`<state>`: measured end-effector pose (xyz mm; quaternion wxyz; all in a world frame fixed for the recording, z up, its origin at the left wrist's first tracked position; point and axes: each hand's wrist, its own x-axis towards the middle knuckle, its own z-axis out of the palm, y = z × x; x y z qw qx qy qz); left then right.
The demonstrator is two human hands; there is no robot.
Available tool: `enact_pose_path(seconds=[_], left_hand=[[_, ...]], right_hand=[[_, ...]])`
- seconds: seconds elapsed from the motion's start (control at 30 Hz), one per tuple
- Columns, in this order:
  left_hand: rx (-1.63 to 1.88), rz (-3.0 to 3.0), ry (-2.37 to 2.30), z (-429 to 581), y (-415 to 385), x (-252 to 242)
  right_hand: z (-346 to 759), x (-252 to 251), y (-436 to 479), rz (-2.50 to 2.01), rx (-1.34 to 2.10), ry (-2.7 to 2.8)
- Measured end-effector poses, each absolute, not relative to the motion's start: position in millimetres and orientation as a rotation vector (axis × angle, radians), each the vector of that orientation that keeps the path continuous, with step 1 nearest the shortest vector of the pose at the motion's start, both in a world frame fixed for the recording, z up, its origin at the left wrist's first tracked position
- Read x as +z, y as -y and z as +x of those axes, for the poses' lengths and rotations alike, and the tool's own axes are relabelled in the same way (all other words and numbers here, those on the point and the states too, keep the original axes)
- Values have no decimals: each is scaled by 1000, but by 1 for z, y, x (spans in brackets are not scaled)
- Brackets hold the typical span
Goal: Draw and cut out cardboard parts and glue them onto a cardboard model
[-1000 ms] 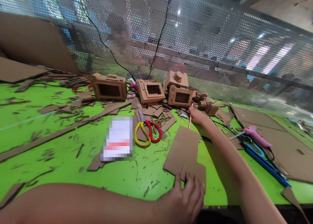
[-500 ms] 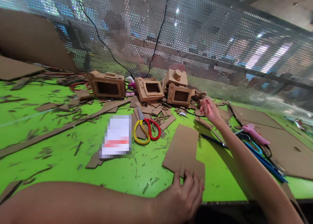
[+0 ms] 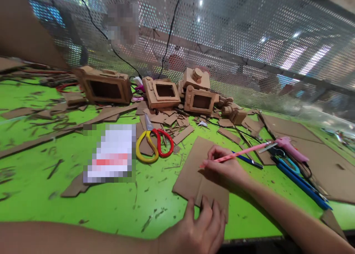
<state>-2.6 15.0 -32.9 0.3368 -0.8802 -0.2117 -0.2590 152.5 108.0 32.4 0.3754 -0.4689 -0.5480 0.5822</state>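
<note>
A pink pencil (image 3: 238, 153) slants up to the right out of my right hand (image 3: 226, 165), whose fingers are closed round it. That hand rests over a flat, notched piece of cardboard (image 3: 191, 165), with the pencil's tip at the fingers, low over its surface. On the cardboard's near edge lie the spread fingers of my left hand (image 3: 201, 224), pressing on it from above; the thumb side is partly hidden. Scissors (image 3: 152, 139) with one yellow and one red handle lie left of the cardboard, beside a blurred white sheet (image 3: 115, 146).
Several cardboard camera shapes (image 3: 201, 100) stand at the back before a perforated metal screen (image 3: 238, 43). Scraps (image 3: 166, 119) litter the green table (image 3: 111, 206). To the right lie a blue pen (image 3: 251, 161), a pink glue gun (image 3: 291, 148), blue-handled tools (image 3: 302, 187) and large cardboard sheets (image 3: 332, 165).
My right hand has come back from the far scraps to the cardboard, now holding a pink pencil. The left hand stays on the cardboard's near edge. The view has shifted slightly.
</note>
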Motion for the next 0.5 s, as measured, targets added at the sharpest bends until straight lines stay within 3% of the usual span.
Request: enact_pose_path(seconds=[0.5], left_hand=[[-767, -2271, 593, -1, -16, -35]], right_hand=[[160, 29, -116, -1252, 1417, 1764]])
